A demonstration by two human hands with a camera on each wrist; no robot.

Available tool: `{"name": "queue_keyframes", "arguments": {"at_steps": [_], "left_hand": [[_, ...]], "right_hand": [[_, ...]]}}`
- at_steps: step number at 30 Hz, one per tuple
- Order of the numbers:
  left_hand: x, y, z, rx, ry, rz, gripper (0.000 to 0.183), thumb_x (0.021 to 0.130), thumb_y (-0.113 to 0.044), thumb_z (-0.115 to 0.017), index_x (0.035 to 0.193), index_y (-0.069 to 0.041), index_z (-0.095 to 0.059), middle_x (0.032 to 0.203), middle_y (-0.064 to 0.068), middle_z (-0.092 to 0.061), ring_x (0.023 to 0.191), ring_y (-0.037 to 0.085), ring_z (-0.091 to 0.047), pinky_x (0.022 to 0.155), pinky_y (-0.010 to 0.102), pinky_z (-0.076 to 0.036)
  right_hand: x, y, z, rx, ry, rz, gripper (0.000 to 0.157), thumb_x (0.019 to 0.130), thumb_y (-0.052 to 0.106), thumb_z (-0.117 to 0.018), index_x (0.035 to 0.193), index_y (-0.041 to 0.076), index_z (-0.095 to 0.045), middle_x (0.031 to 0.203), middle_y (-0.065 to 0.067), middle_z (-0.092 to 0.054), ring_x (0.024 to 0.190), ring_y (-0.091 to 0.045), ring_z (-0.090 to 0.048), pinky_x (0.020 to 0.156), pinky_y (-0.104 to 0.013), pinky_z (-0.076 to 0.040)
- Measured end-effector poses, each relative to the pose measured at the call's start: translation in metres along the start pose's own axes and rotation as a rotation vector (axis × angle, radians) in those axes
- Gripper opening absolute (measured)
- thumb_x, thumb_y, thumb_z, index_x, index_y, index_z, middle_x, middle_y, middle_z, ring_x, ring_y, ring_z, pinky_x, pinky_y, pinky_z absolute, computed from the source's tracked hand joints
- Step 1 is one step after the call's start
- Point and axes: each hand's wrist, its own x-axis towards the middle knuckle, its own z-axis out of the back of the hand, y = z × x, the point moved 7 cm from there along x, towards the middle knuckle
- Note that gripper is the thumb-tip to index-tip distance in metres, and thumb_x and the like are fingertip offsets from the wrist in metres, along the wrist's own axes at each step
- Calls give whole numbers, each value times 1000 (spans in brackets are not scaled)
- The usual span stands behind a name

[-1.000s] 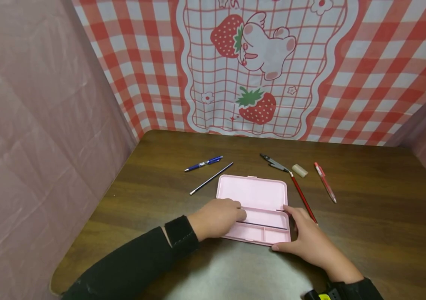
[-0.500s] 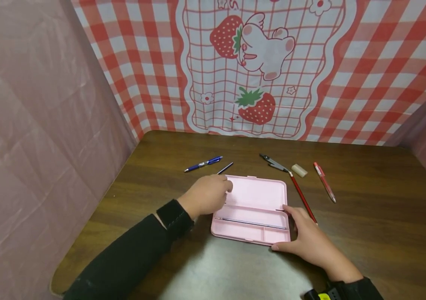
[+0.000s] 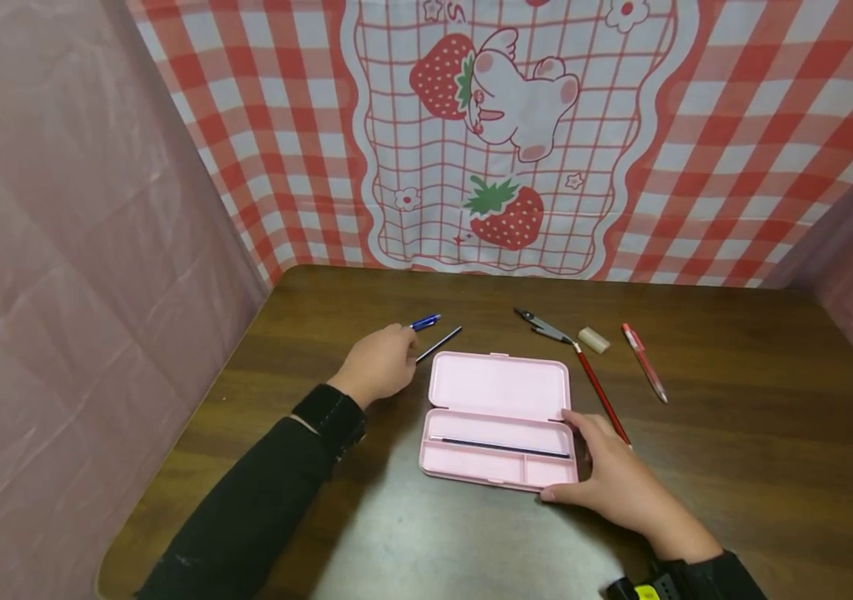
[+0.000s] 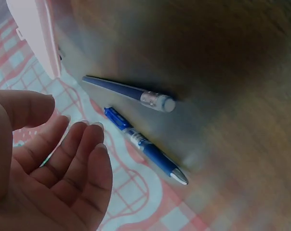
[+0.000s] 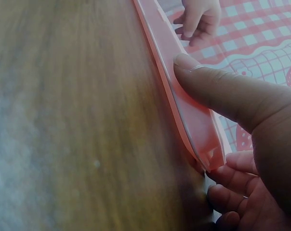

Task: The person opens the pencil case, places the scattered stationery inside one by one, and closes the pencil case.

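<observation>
A pink pencil case (image 3: 499, 385) lies with its lid laid back on the table; in it is a dark pencil (image 3: 501, 447). My right hand (image 3: 614, 482) holds the case's right end, thumb at the front edge and fingers at the side, as the right wrist view also shows. To the case's upper left, my left hand (image 3: 379, 365) hovers, fingers loosely bent and holding nothing. Near it lie a dark blue pencil (image 4: 119, 88) with a white eraser end and a blue pen (image 4: 145, 148), both plain in the left wrist view and partly hidden by the hand in the head view.
Right of the case lie a grey compass (image 3: 546, 326), a whitish eraser (image 3: 594, 340), a red pencil (image 3: 600, 392) and a red pen (image 3: 644, 363). A checked cloth (image 3: 306, 150) hangs behind the wooden table (image 3: 756, 400). Pink cloth (image 3: 88, 275) hangs at the left.
My left hand has come out of the case and moved up and left to the loose pencil and blue pen. The pencil in the case is uncovered. My right hand stays on the case.
</observation>
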Motion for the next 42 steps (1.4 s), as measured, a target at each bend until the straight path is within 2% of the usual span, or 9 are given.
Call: {"name": "queue_keyframes", "arguments": {"at_steps": [7, 16, 21, 27, 30, 36, 42], "left_hand": [[-1, 10, -9, -12, 46, 92, 16, 87, -27, -66, 94, -13, -66, 84, 0, -62, 75, 17, -56, 71, 37, -49], [-6, 25, -19, -33, 62, 171, 26, 78, -37, -78, 84, -17, -62, 80, -2, -61, 73, 18, -56, 66, 38, -47], [-10, 28, -24, -79, 82, 183, 25, 76, -33, -80, 80, -18, -61, 79, -2, -61, 73, 18, -56, 64, 37, -46], [-12, 29, -25, -136, 86, 181, 13, 79, -22, -76, 82, -17, -64, 82, -2, -63, 75, 18, -57, 70, 37, -48], [-12, 29, -27, -127, 92, 180, 9, 81, -21, -72, 81, -17, -64, 81, -2, -63, 75, 18, -58, 69, 36, -48], [-11, 28, -30, -102, 133, 194, 17, 83, -28, -72, 79, -16, -61, 78, -2, -61, 73, 18, -57, 67, 36, -47], [-12, 23, -31, -23, 179, 191, 20, 86, -18, -61, 66, -14, -59, 74, 2, -61, 67, 21, -57, 59, 37, -47]], "right_hand": [[0, -1, -1, 8, -7, 11, 114, 58, 66, -83, 144, 4, -39, 132, -17, -45, 117, -35, -50, 95, -55, -43], [0, 1, 0, 12, -2, 12, 114, 59, 67, -81, 144, 4, -39, 133, -19, -45, 118, -36, -49, 95, -57, -42], [0, 2, 0, 14, -4, 12, 114, 59, 67, -81, 144, 3, -39, 132, -18, -45, 117, -35, -50, 95, -56, -42], [0, 3, 1, 11, -10, 22, 114, 59, 67, -81, 143, 3, -39, 132, -19, -45, 118, -36, -50, 95, -57, -42], [0, 3, 1, 12, -13, 25, 113, 60, 66, -81, 143, 3, -40, 132, -19, -45, 117, -35, -50, 94, -56, -43], [0, 3, 1, 15, -15, 25, 113, 59, 67, -81, 143, 3, -39, 131, -19, -46, 117, -34, -50, 94, -55, -43], [1, 2, 0, 15, -2, 17, 113, 60, 65, -82, 143, 2, -39, 132, -19, -45, 118, -35, -49, 95, -56, -42]]}}
